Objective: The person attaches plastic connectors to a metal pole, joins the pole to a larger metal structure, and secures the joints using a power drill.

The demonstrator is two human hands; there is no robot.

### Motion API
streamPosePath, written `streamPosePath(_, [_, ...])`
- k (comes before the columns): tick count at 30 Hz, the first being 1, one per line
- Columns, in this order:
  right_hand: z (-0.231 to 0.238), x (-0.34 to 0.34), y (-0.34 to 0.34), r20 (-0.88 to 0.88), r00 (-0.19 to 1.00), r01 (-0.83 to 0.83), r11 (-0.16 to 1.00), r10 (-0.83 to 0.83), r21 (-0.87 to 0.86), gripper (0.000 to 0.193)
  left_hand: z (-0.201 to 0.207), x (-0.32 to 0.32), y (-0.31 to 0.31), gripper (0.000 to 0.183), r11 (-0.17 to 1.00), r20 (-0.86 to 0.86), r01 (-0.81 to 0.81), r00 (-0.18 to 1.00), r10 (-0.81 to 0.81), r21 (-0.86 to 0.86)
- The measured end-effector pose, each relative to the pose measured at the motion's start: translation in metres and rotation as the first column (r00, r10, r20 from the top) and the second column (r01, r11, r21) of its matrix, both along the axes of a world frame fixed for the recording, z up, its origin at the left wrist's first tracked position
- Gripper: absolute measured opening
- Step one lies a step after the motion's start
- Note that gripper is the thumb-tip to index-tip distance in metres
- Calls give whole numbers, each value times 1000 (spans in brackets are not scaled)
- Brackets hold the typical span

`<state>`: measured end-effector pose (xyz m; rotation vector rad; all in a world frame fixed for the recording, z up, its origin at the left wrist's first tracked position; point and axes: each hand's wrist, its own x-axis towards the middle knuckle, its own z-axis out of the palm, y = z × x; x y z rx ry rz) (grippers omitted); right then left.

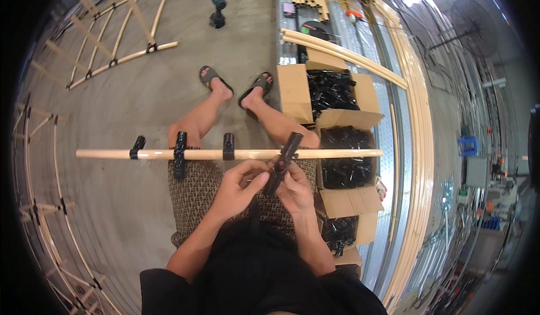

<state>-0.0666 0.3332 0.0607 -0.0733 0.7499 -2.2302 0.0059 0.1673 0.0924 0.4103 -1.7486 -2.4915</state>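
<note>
Across my lap lies a long cream-coloured pipe (256, 154). Three black pipe connectors sit along its left part: a small angled one (138, 147), a long crosswise one (180, 152) and a short upright one (228, 146). Right of these, another black pipe connector (292, 146) is tilted at the pipe. My right hand (296, 191) grips its lower part from the right. The closed fingers of my left hand (241, 188) pinch it from the left. Fingers hide part of this connector, so I cannot tell whether it fully surrounds the pipe.
Open cardboard boxes (295, 92) of black connectors stand at my right. Beyond them, long cream pipes (413, 163) lie on metal profiles. A cordless drill (217, 12) rests on the floor ahead. Assembled pipe frames (115, 61) stand at the left. A fan (464, 30) is far right.
</note>
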Motion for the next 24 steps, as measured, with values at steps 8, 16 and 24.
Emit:
streamPosePath(8, [-10, 1, -3, 0, 997, -75, 992, 75, 105, 29, -43, -3, 6, 22, 998, 92, -31, 995, 36, -53])
streamPosePath(16, [-21, -4, 35, -262, 964, 158, 898, -50, 412, 28, -81, -18, 22, 34, 962, 111, 123, 989, -98, -245])
streamPosePath(24, [-79, -130, 279, -661, 578, 780, 85, -479, 620, 36, -45, -50, -16, 20, 632, -26, 16, 998, -57, -775])
